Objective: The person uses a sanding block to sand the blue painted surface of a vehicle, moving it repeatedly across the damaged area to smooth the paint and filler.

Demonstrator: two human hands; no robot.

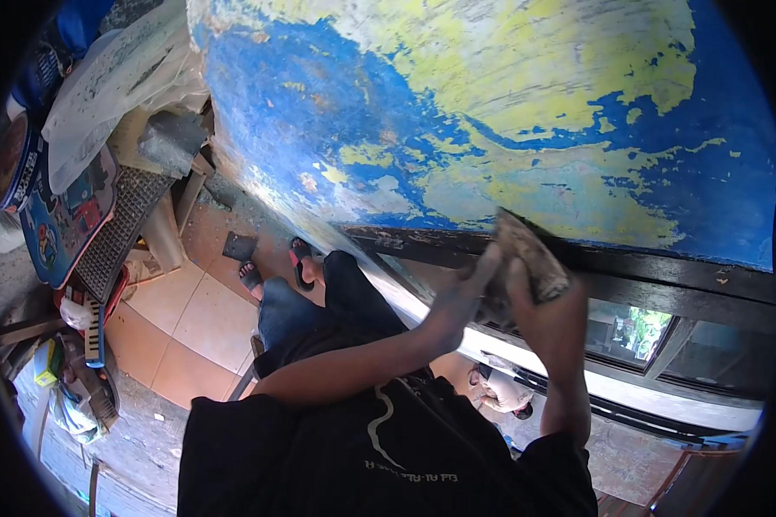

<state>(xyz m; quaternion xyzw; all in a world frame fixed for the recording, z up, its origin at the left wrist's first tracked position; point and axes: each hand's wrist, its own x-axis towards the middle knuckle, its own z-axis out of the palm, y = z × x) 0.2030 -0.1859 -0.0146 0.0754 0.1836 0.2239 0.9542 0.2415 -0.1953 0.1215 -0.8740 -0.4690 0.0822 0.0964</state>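
A worn, brownish, flat piece (531, 255), perhaps folded sandpaper or a thin block, is held up before the wall's lower edge. My right hand (553, 316) grips its lower right part, the thumb along its face. My left hand (456, 307) is at its left edge, thumb pointing up beside it; the left fingers are blurred and partly hidden. Just beyond is a wall surface (362, 129) of blue paint with yellow and pale worn patches. Beneath it runs a dark wooden beam (672, 281).
Window panes (627, 333) lie below the beam. At left are plastic sheeting (123, 71), a black perforated mat (119, 226), a round container (14, 161) and a toy keyboard (94, 333). Debris lies on the tiled floor (197, 310) near my sandalled feet. Another person (501, 388) is lower down.
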